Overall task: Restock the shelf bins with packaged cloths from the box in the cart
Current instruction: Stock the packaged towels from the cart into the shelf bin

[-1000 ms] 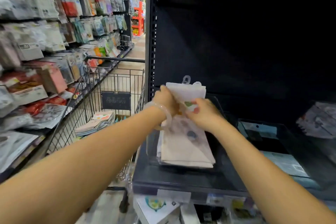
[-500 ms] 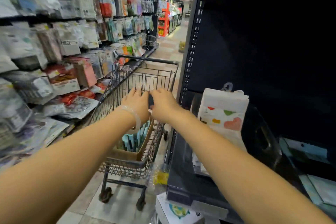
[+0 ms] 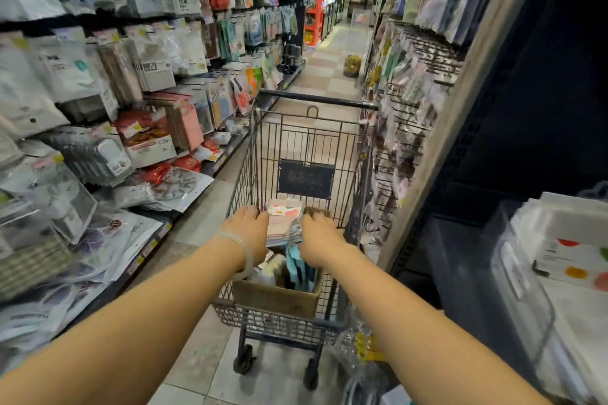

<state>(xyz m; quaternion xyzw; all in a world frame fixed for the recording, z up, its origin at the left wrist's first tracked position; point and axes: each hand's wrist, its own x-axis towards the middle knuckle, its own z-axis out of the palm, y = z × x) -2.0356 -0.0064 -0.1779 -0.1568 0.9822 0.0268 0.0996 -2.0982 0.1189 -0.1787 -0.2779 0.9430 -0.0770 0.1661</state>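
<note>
Reaching w/ both arms into dark wire shopping cart [image 3: 306, 154] in store aisle. Left hand [image 3: 247, 231] & right hand [image 3: 320, 242] gripping opposite sides of flat stack of clear-packaged pastel cloths [image 3: 285, 218], just above brown cardboard box [image 3: 279, 297] sitting in cart basket. More blue packs standing upright in box. Clear plastic shelf bin [image 3: 523, 283] at right, holding heart-print cloth packs.

Counts around the cart

1 cart [image 3: 304, 154] holds 1 cardboard box [image 3: 276, 297]; 2 hands, left hand [image 3: 248, 232] and right hand [image 3: 320, 242], reach into it; 1 clear bin [image 3: 523, 286] stands right of it.
</note>
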